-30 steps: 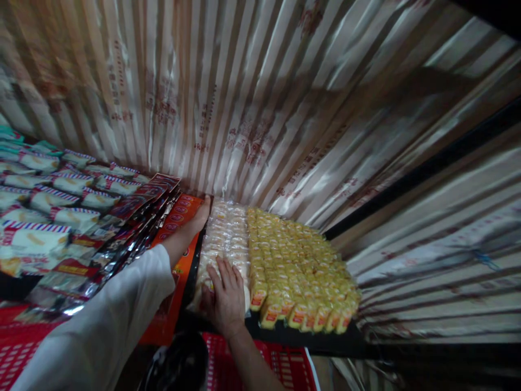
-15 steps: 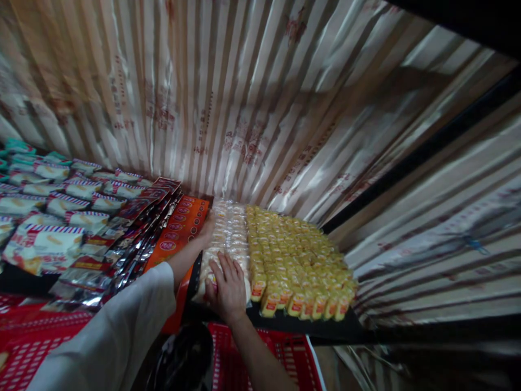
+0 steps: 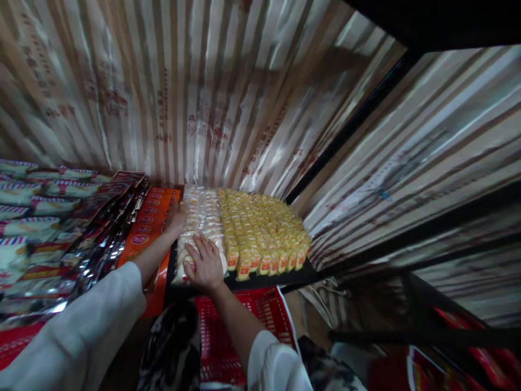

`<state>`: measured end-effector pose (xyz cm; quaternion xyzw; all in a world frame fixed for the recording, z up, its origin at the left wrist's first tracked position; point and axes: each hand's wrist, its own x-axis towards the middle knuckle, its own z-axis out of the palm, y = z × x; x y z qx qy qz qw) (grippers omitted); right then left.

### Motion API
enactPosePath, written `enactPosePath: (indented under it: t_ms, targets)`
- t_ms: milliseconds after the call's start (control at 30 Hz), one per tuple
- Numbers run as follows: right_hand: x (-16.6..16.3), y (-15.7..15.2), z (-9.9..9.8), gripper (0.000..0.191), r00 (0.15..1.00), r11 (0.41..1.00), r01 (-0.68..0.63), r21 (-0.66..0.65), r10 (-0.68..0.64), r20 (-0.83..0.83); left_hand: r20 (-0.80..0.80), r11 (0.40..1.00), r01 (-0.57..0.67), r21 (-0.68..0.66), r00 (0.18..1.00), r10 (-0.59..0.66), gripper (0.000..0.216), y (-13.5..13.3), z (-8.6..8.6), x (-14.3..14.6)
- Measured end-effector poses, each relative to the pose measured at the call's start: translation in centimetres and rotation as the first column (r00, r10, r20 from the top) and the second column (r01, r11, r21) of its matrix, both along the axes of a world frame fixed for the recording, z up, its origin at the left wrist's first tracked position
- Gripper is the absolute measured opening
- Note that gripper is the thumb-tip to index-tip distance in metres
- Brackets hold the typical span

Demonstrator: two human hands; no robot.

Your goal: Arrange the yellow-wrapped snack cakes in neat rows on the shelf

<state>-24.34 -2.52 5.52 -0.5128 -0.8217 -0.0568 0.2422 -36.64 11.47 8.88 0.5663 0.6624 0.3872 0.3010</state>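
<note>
Pale snack packets in clear wrap (image 3: pixel 205 209) stand in rows on a dark shelf. My right hand (image 3: pixel 207 263) lies over the front of these rows, fingers spread and touching the wrappers. At their left side is my left hand (image 3: pixel 178 217), against the edge of the rows; its fingers are blurred and partly hidden. Just left of it is an orange printed sheet or bag (image 3: pixel 143 220). Yellow-wrapped snack packets (image 3: pixel 264 228), with red and white labels at the front, fill the shelf to the right of the pale ones.
Dark shiny pouches (image 3: pixel 109 217) and white striped bags (image 3: pixel 28 225) lie to the left. Below the shelf is a red plastic basket (image 3: pixel 220 347). Striped plastic sheeting (image 3: pixel 228 98) hangs behind, with a black frame bar (image 3: pixel 350 130) at the right.
The view has swung right, so the shelf appears further left and more of the right side shows. Both hands stay at the pale packets, in nearly the same pose.
</note>
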Motion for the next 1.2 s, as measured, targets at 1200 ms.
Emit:
enactPosePath:
  t_ms: [1200]
  targets:
    - [14.8,-10.7,0.0,0.040,0.928,0.918,0.361,0.164,-0.336,-0.163,-0.488,0.739,0.488,0.464,0.837,-0.246,0.030,-23.0,-3.0,6.6]
